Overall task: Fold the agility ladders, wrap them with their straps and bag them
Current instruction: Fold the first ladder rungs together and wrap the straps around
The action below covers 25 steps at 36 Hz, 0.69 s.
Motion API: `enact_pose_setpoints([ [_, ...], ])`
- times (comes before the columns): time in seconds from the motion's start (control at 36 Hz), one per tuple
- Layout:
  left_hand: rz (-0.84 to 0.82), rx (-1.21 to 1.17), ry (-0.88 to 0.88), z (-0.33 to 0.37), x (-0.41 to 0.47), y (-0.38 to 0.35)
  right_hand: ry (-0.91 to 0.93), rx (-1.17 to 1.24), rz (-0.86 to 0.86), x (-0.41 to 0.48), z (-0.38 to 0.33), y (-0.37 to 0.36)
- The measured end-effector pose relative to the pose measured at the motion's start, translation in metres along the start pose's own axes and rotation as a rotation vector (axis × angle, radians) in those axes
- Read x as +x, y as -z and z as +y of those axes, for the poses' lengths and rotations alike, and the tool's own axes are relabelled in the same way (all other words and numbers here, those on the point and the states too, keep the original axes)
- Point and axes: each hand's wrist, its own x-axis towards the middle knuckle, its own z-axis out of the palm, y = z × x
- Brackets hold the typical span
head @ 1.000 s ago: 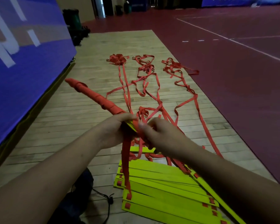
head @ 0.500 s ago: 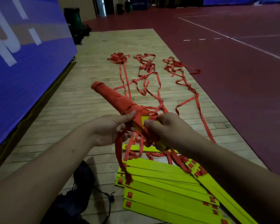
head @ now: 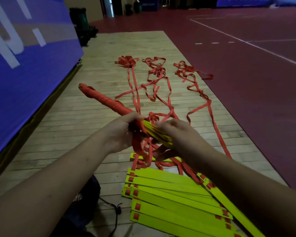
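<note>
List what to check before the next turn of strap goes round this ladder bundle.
1. Left hand grips the wrapped bundle at the wrap's edge: ok.
2. Right hand holds the bare yellow rung ends: ok.
3. Loose straps on the floor untangled: not ok.
4. Strap tension under the hands: cannot tell.
5. Dark bag lies beside the left forearm: ok.
</note>
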Motion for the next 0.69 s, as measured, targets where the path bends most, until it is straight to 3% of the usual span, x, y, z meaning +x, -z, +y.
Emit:
enact_pose_setpoints([
  [0.06,-0.077,0.033,-0.019,0.001,-0.003,0.001,-0.179,0.327,-0.165,-0.003,-0.008,0.004],
  [0.11,-0.123,0.056,-0.047,0.0,-0.004,0.004,-0.272,0.466,-0.272,-0.005,-0.012,0.007],
  [0.25,-0.101,0.046,-0.025,-0.001,-0.003,0.009,-0.18,0.427,-0.288,-0.004,-0.013,0.008],
  [0.39,-0.075,0.056,0.09,-0.006,-0.003,0.001,0.058,-0.221,-0.067,-0.005,-0.004,0.005],
  [0.56,-0.048,0.157,0.13,-0.017,0.001,-0.018,0.276,-1.094,0.056,0.0,0.016,-0.012],
  [0.61,0.013,0.197,0.105,-0.021,0.003,-0.022,0.331,-1.187,0.063,-0.001,0.022,-0.015],
  [0.69,0.065,0.198,0.086,-0.019,0.003,-0.018,0.335,-1.139,-0.083,-0.001,0.014,-0.008],
])
